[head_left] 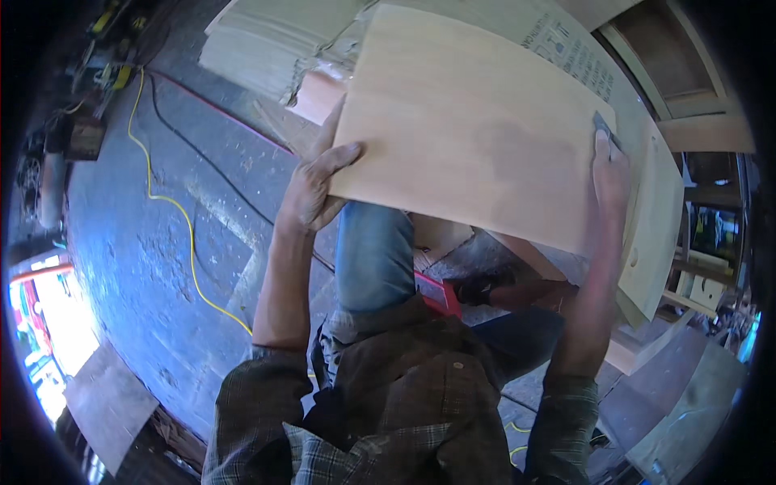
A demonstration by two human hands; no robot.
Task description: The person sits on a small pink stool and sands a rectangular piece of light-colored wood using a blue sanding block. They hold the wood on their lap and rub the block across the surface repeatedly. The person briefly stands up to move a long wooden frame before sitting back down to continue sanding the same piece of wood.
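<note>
A pale, thin wooden panel [453, 121] lies tilted across my raised knee, in front of a stack of boards. My left hand [315, 182] grips its near left corner, thumb on the top face and the other fingers at the edge and beneath. Near the panel's right edge, my right hand [610, 170] is closed around a small dark grey piece of sandpaper [602, 124], whose end sticks out past the fingertips against the panel. A shadow from my arm falls on the panel's right half.
Behind the panel are stacked cardboard sheets [259, 48]. More thin boards [655, 218] lean at the right, by wooden cabinet frames [687, 65]. A yellow cord [191, 242] and a dark hose [210, 170] run over the concrete floor. Something red [440, 295] sits below my legs.
</note>
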